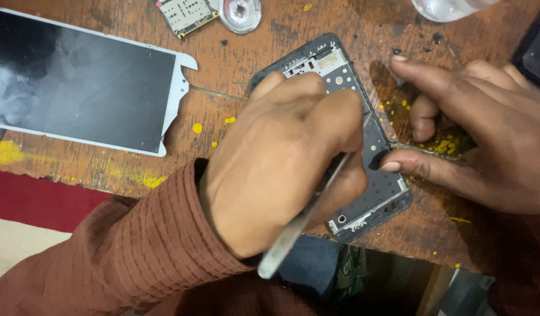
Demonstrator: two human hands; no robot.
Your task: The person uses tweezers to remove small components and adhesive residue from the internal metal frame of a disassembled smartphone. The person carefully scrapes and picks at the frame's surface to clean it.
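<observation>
Phone mid-frame (382, 186) lies flat near the front edge of the wooden workbench (235, 111), angled diagonally; dark grey rim, pale inner plate dotted with small holes, cutouts at both ends, no screen fitted; its middle is hidden under the left hand (281, 169); left hand's fingers are curled tight around a slim metal tool (299, 228), its tip hidden against the frame; right hand (480, 129) sits just beside the frame's right edge, thumb tip touching the rim, index finger stretched out, other fingers curled under; yellow crumbs (442, 144) scattered below that hand; detached white-bordered screen panel (82, 82) lies well apart at left; small circuit board (185, 14) and round metal disc (240, 11) at top.
</observation>
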